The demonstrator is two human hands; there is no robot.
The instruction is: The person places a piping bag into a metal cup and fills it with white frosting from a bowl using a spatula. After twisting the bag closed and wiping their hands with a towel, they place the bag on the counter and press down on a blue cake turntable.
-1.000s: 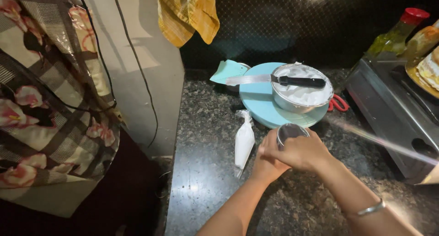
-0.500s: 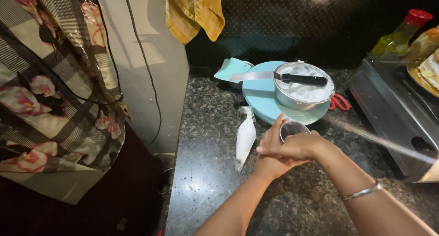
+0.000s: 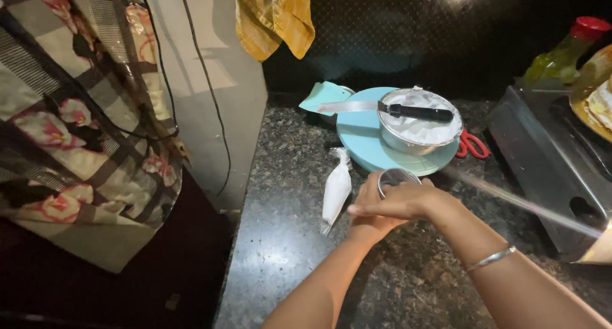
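1. The person's left hand (image 3: 368, 222) and right hand (image 3: 403, 200) are brought together around a small round steel cup (image 3: 396, 176). The left cups it from beneath and the right lies across its near side. The grip looks closed on it, though the fingertips on the far side are hidden.

2. The cup is held just above the speckled dark granite counter (image 3: 287, 240), near the middle of the view. What it contains cannot be told.

3. At ten o'clock from the hands, just beside them, lies a white filled piping bag (image 3: 336, 189), flat on the counter with its tip toward the person.

4. At twelve o'clock stands a pale blue round turntable (image 3: 363, 138) bearing a round metal tin of white cream (image 3: 417, 122). A black-handled palette knife (image 3: 389, 108) rests across the tin's rim, its blade overhanging to the left.

5. Red-handled scissors (image 3: 473, 144) lie at one o'clock; a dark stove (image 3: 548, 150) sits at three o'clock.

6. Risks, as judged:
   - The cup could tip if either hand loosens, since nothing but the two hands supports it.
   - An elbow sweep could nudge the piping bag (it lies close to the left forearm).
   - The overhanging knife could be knocked off if the tin is bumped.
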